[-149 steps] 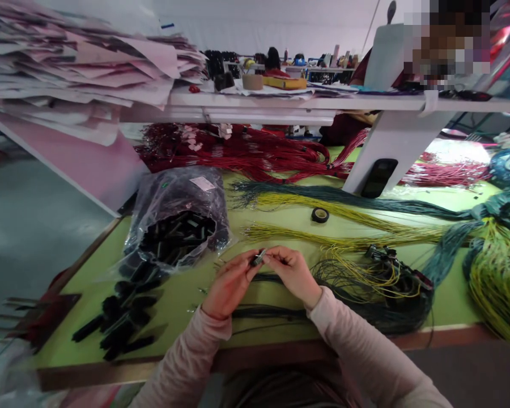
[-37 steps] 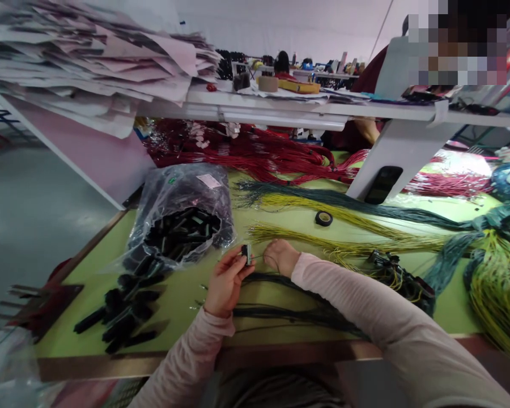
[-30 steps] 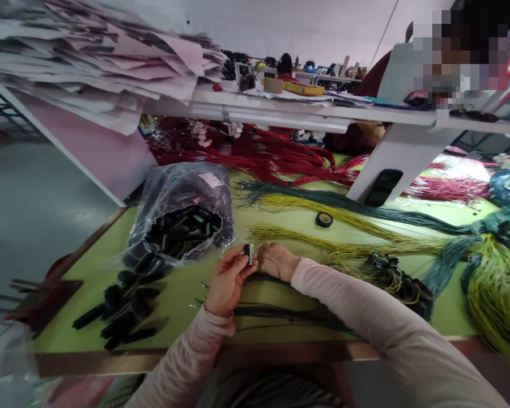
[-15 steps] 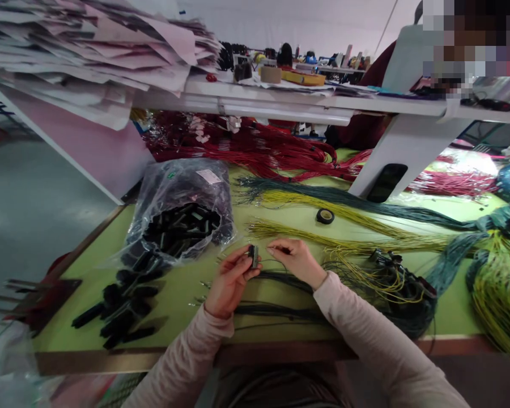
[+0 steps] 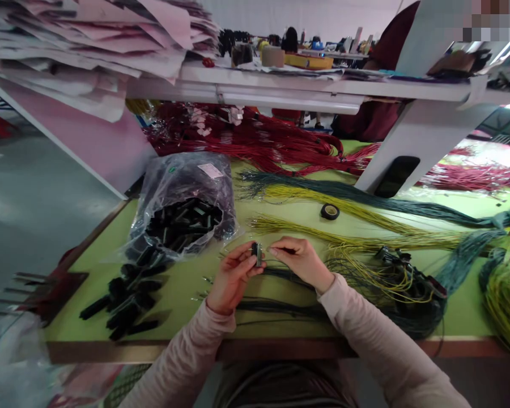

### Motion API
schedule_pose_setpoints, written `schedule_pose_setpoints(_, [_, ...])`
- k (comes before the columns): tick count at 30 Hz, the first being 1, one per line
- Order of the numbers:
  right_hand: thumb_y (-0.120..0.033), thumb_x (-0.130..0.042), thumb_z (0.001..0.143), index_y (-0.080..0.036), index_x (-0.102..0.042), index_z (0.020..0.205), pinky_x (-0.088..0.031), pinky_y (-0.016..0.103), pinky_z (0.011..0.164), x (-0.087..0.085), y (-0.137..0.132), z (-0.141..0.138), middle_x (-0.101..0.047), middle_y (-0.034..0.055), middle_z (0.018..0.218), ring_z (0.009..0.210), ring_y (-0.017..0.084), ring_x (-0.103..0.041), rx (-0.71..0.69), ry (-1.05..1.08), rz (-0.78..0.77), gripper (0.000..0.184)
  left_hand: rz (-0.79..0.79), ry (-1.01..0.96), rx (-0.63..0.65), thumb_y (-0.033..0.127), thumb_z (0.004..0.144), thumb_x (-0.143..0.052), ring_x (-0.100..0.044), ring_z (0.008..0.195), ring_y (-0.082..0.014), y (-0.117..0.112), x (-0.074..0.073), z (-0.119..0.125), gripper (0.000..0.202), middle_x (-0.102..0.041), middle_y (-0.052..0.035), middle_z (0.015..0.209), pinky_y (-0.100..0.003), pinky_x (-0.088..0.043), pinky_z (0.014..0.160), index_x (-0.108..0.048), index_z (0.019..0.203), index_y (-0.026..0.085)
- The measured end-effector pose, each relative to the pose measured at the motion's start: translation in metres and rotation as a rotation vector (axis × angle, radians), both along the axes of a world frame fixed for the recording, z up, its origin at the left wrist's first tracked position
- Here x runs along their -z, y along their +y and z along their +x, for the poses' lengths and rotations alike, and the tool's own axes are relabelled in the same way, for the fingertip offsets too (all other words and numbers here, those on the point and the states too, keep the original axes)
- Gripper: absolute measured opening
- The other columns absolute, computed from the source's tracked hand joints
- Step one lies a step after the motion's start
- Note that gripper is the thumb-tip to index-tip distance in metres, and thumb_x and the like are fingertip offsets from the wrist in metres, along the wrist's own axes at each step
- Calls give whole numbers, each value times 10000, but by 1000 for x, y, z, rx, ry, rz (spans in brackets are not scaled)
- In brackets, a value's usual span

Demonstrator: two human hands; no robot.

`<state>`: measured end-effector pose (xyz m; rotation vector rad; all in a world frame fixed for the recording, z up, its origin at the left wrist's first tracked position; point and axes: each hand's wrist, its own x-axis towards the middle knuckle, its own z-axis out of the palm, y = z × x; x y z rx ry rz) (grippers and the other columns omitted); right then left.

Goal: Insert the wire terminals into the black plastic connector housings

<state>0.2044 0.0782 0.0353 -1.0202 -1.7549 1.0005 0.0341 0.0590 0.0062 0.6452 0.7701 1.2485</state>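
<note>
Left hand (image 5: pixel 233 277): fingers (image 5: pixel 244 255) closed round small black connector (image 5: pixel 257 254), centre of counter (image 5: pixel 187 300). Right hand (image 5: pixel 300 260) has turned in from 3 o'clock: fingertips (image 5: pixel 276 248) pinched just beside connector, grip on wire unclear. Plastic bag (image 5: pixel 182 181) of black connectors at 10 o'clock.

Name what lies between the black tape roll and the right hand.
Thin yellow wires lie between the black tape roll and the right hand in the head view.
</note>
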Motion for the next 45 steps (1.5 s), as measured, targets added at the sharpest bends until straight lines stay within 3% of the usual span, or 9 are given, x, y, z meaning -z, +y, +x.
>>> schedule_pose_setpoints(17, [-159, -563, 804, -138, -648, 722, -392, 189, 522, -3, -9, -4, -556, 15, 671, 577, 92, -502, 34, -151, 131, 120, 18, 26, -13, 162, 622, -758, -672, 626, -137, 0, 3, 0, 349, -709, -25, 795, -209, -559, 569, -676, 961, 184])
schedule_pose_setpoints(26, [-163, -477, 859, -162, -629, 786, -453, 262, 723, 0, -15, -7, -603, 55, 763, 729, 142, -542, 62, -318, 397, 169, 63, 103, -67, 163, 623, -758, -662, 668, -136, -2, 7, 2, 363, -685, 4, 750, -234, -565, 603, -658, 970, 201])
schedule_pose_setpoints(32, [-158, -514, 844, -161, -618, 729, -426, 206, 619, -2, -13, -8, -569, 21, 686, 662, 119, -530, 40, -297, 261, 155, 100, 147, -97, 186, 625, -760, -654, 661, -134, -3, 9, 5, 348, -691, -2, 771, -239, -566, 595, -660, 958, 210])
schedule_pose_setpoints(38, [-162, -493, 860, -147, -625, 739, -427, 222, 671, 4, -10, -12, -587, 37, 707, 696, 131, -540, 40, -370, 301, 180, 193, 227, -146, 166, 651, -743, -649, 736, -146, -5, 13, 5, 337, -702, -17, 857, -266, -571, 654, -661, 974, 215])
schedule_pose_setpoints(45, [-173, -507, 863, -155, -629, 783, -439, 206, 668, -2, -12, -5, -609, 33, 743, 699, 119, -558, 12, -302, 266, 147, 105, 123, -70, 170, 638, -750, -656, 653, -138, -1, 9, 5, 324, -690, -4, 746, -246, -570, 591, -671, 952, 201])
